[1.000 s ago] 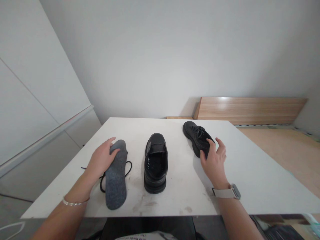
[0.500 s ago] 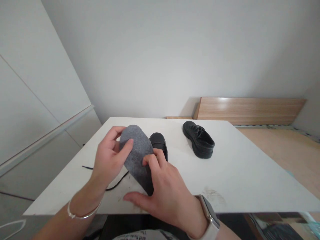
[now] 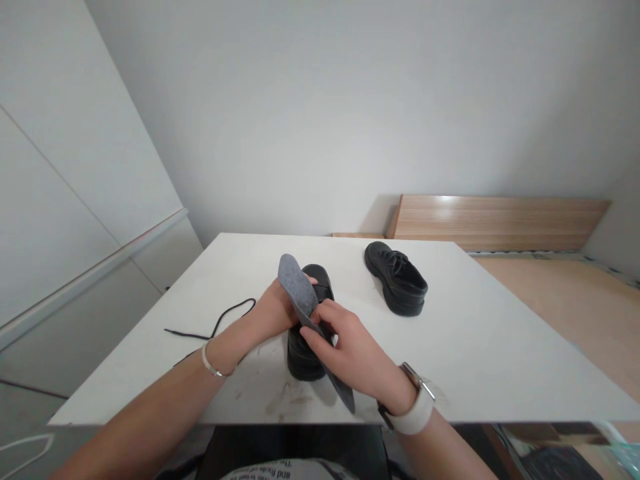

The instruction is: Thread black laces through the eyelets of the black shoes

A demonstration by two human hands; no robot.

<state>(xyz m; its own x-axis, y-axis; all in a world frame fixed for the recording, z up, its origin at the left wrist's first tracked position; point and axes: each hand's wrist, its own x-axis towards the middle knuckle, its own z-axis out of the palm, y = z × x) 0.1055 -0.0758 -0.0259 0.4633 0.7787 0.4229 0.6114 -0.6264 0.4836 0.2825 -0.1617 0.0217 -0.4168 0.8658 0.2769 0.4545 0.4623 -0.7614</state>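
Now, insole: gripped edge-on by left hand and right hand, fingers closed on it.
Near shoe: directly beneath.
Far shoe: right, untouched.
Lace: left.

near shoe: mostly hidden behind the two hands and the insole; only its toe and heel end show, so whether the insole's tip is inside its opening cannot be told
left hand: fingers hidden behind the grey insole
right hand: palm side turned away; grip on the insole's edge only partly seen
black lace: near end hidden behind the left forearm, left of the near shoe
far shoe: lacing too small to read
forearms: cut off by the lower edge
printed cloth: below the table edge, lettering cut off and illegible
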